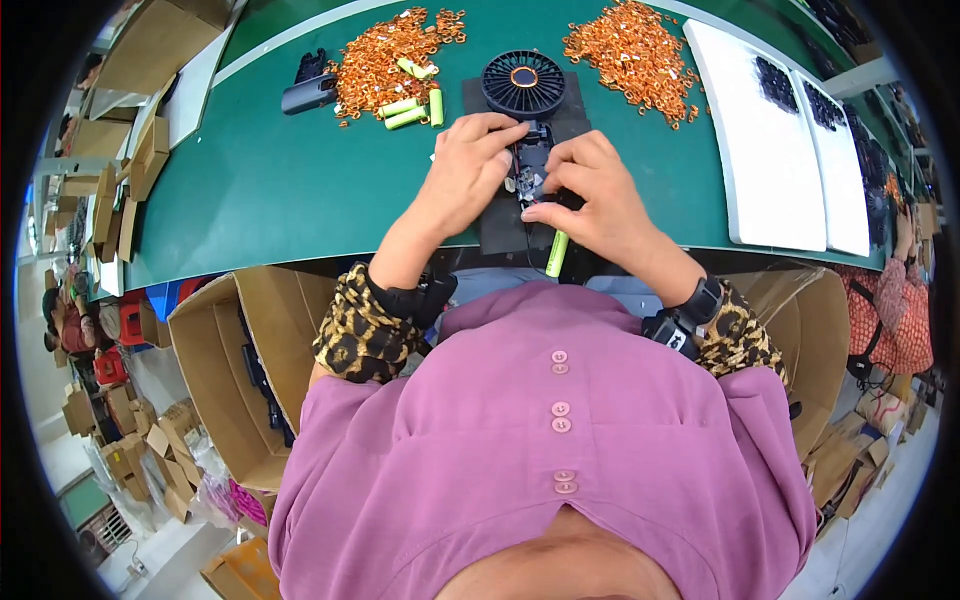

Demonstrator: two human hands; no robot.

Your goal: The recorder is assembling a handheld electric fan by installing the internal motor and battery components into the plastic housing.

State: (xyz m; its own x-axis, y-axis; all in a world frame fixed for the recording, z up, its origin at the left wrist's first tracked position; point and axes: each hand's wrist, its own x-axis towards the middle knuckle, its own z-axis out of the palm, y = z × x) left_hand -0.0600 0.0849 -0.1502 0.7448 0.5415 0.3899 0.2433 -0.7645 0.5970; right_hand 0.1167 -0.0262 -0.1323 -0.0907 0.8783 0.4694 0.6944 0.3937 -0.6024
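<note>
A dark handheld fan [523, 85] lies on a black mat [497, 230] before me, its round grille pointing away and its handle opened up. Inside the handle [533, 165] small parts and thin wires show, too fine to make out. My left hand [466, 170] grips the handle's upper left side, fingertips near the fan head. From the right, my right hand [596, 192] has its curled fingers and thumb on the handle's lower part. A yellow-green battery cell [557, 254] sticks out below the right hand at the table edge.
On the green table [250, 170], an orange heap of small parts [385, 60] lies left, with several battery cells [405, 117] and a dark shell [308, 92] beside it. Another orange heap [632, 60] and white foam trays [765, 150] are right. Cardboard boxes [215, 380] stand below the edge.
</note>
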